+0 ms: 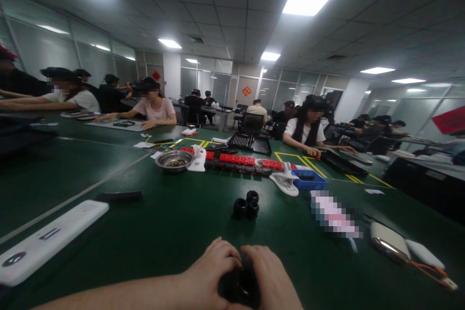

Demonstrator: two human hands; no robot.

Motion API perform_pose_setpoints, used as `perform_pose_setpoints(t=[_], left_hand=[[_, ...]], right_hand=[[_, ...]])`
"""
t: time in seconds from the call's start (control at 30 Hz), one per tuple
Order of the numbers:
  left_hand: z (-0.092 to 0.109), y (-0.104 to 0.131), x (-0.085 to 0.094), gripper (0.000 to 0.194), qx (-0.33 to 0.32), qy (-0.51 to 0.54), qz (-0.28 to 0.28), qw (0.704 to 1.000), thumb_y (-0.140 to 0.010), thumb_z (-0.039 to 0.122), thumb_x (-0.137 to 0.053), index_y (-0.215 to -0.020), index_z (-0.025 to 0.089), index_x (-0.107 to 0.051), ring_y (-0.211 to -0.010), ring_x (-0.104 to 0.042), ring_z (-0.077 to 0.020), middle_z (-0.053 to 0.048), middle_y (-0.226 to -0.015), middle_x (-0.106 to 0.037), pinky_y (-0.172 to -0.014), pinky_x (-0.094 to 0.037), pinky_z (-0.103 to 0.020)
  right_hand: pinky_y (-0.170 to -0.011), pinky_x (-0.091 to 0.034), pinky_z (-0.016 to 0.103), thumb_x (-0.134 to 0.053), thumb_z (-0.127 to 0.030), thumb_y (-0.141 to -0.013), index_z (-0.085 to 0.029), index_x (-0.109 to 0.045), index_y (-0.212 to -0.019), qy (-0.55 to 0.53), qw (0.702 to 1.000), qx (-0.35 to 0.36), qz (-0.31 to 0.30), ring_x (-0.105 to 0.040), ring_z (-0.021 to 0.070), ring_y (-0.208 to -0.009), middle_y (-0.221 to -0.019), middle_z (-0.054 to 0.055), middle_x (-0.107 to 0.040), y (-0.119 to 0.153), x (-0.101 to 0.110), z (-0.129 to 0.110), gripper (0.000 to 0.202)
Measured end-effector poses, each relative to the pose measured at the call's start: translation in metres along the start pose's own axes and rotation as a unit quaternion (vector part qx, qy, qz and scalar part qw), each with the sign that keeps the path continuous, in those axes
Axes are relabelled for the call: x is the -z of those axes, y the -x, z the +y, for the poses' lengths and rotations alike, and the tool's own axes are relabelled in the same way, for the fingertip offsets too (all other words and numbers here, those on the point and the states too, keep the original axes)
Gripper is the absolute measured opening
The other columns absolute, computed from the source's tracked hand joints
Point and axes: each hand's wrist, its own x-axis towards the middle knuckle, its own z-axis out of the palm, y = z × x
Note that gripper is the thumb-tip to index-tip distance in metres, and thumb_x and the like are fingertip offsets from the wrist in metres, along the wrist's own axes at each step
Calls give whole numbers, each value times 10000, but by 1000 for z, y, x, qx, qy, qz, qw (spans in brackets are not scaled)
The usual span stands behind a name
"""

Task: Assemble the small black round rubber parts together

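My left hand [209, 271] and my right hand [272, 278] are together at the near edge of the table, fingers curved round a glossy black round piece [244, 285]. It has a hollow facing up, and my fingers hide much of its outline. Just beyond my fingertips, several similar black round pieces with hollow middles [247, 206] stand in a tight cluster on the green table [174, 232].
Across the table run red strips [238, 159], flanked by a metal bowl of small parts [174, 161], white clamps [285, 180] and a blue tray [310, 180]. A white device [51, 240] lies left, a power bank [389, 241] right. Co-workers sit beyond.
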Motion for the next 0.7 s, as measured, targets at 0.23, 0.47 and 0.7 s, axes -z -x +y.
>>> perform_pose_setpoints(t=[0.23,0.47,0.7], left_hand=[[1,0,0,590,24,16,-17,999,-544,352,-752,-1083,247,-536,-1013,-468,-268,-43,-1094,-523,-1009,-187,-512],[0,1,1,445,-4,4,-12,1000,-609,408,-713,-994,232,-575,-977,-479,-241,-37,-1029,-539,-1012,-197,-468],[2,-1,0,538,28,-1,-18,999,-518,331,-765,-1009,252,-559,-946,-482,-237,-6,-1008,-529,-1006,-214,-469]], right_hand=[[-883,-412,381,-562,-268,-708,-163,-493,-1076,-60,993,75,-63,-519,262,-1020,-1075,106,-581,-5,7,-8,389],[-713,-467,370,-693,-504,-585,-154,-524,-949,-6,1000,-15,-4,-556,252,-789,-874,86,-595,-2,7,-8,533],[-826,-409,388,-512,-242,-638,-159,-514,-984,-95,992,7,-78,-533,243,-889,-937,88,-590,-8,17,-17,356]])
